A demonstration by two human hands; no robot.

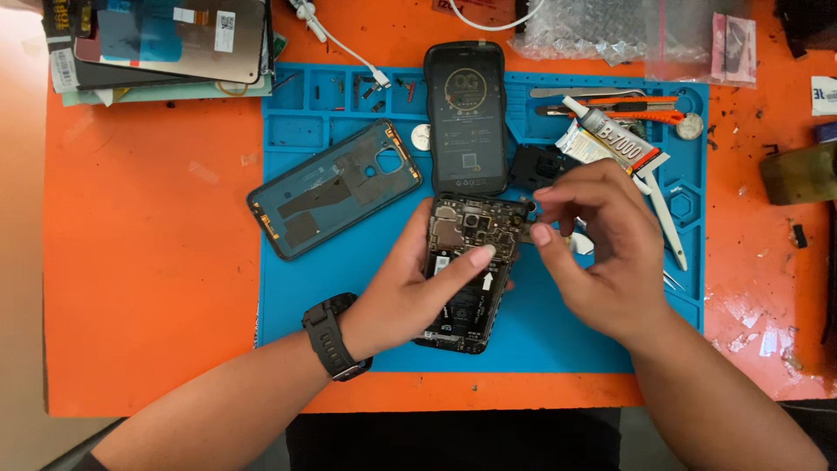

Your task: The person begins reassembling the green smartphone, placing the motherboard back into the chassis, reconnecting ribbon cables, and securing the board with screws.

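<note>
Lower centre of frame: left hand [410,292], black watch [334,338] on the wrist, is wrapped under and around an opened phone [466,270] w/ its back off, thumb lying across the exposed battery area, so it's grasping the phone a little above the blue work mat [349,288]. Right hand [602,253], centre-right, has thumb and forefinger pinched together at the phone's upper right edge; looks like a small dark part is between them, but too small to be sure. To do this bit well, I'd say keep the left thumb off the board near the camera, hold the phone level, and keep the pinch gentle and straight, since a thin connector or flex there would tear easily. Just left of the hands, mid-frame, a removed back cover [336,187] lies inside-up and tilted on the mat. Above the hands a second black phone [466,118] lies screen-up, lit. Right of it: a glue tube [610,139], white w/ black and red print, beside a white pry tool [667,218] and an orange-handled tool [649,113]. Upper left, off the mat on the orange table [148,262]: a stack of flat screen panels [166,39] w/ small white square stickers. Top right: a clear bubble-wrap bag [593,30] w/ a red strip and a pinkish label.
</note>
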